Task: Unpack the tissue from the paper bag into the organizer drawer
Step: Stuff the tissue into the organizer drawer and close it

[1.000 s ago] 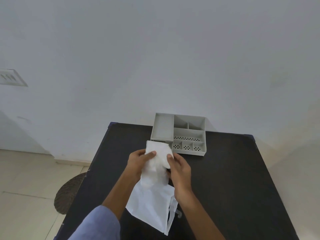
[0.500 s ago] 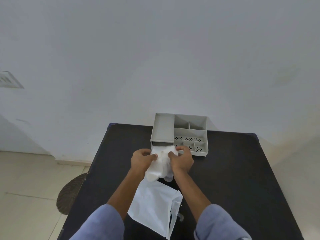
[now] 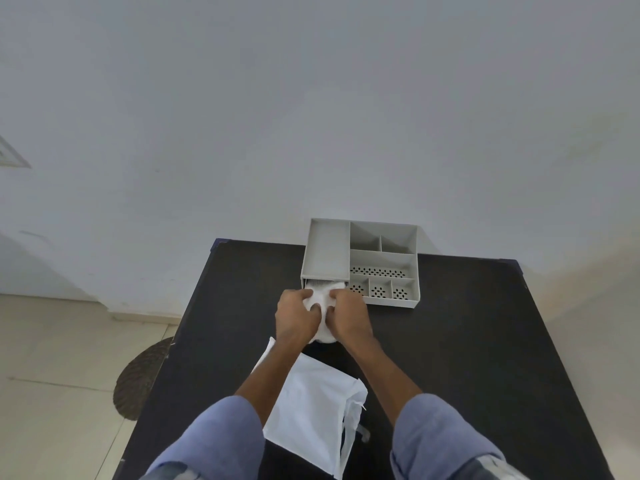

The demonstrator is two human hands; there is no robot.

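Note:
A grey plastic organizer with several compartments stands at the far edge of the black table, its drawer opening on the front left. Crumpled white tissue is pressed against that opening, its front end partly inside. My left hand and my right hand both grip the tissue from either side, fingers curled into it. The white paper bag lies flat on the table between my forearms, near me, with its handles at the right.
A white wall rises directly behind the organizer. A round woven stool or mat sits on the tiled floor to the left of the table. The table's left edge runs close to my left arm.
Both hands carried the tissue up off the bag and forward to the organizer's drawer opening. The bag stayed flat on the table.

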